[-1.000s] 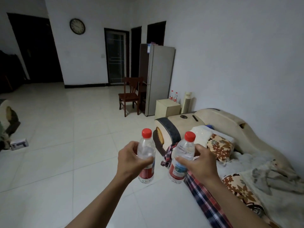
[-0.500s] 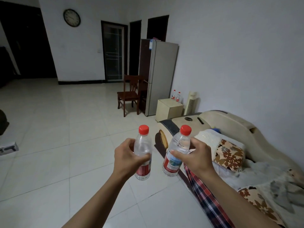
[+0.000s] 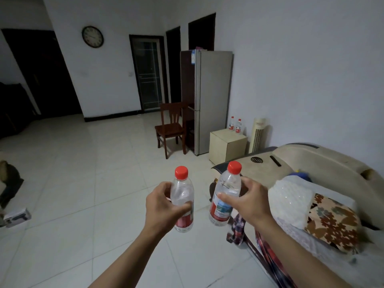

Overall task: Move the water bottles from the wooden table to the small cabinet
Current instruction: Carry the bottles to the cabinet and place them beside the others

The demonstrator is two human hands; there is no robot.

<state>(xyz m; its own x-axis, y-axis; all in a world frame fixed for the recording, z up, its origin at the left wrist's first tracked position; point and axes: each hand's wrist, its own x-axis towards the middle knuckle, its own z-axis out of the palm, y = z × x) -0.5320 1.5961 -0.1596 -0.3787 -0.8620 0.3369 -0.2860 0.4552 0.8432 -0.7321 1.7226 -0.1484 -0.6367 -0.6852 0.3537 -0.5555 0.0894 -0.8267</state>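
Water bottles first: one in each hand, upright, red caps up, carried above the tiled floor and well short of the small cabinet (image 3: 227,147). The left hand (image 3: 164,206) has its grip wrapped round the left bottle (image 3: 182,201); the right hand (image 3: 248,201) has its grip closed round the right bottle (image 3: 225,196), just left of the sofa (image 3: 324,163). This looks like the carrying step. Next, I'd say: walk on and set both down on the cabinet top beside the two bottles (image 3: 235,125) standing there, with the fridge (image 3: 209,100) just left of the cabinet. Compared with half a second ago, the cabinet sits larger and nearer, and both hands keep their hold.
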